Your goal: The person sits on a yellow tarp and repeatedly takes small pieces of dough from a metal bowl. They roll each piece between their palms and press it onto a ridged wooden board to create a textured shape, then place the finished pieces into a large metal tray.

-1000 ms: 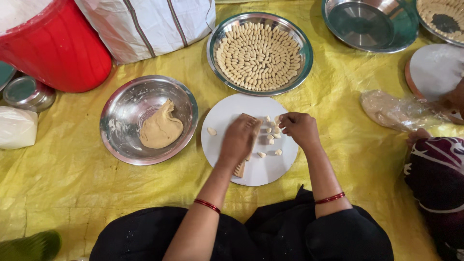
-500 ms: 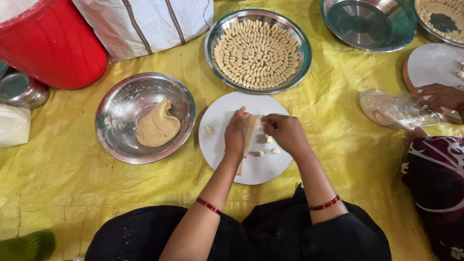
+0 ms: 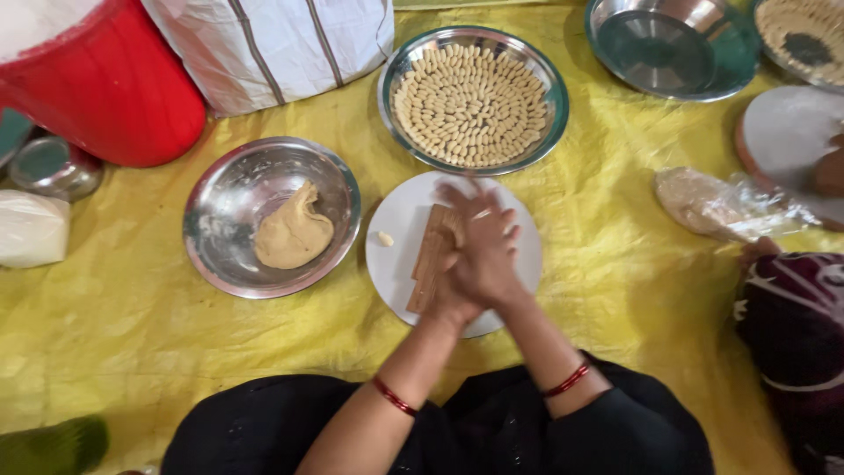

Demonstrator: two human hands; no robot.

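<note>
hands (image 3: 479, 255) pressed together | over white plate (image 3: 391, 264) | wooden board (image 3: 428, 259) beneath

A crinkly yellow sheet (image 3: 615, 290) covers the floor w/ soft, even light on it. A red tub (image 3: 105, 88) & a white striped sack (image 3: 272, 44) sit at the top left. No walls or windows show.

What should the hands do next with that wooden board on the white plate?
Probably press a dough bit down along the ridged wooden board. Both hands, left hand and right hand, sit together over it on the white plate, and one small dough piece waits beside.
</note>
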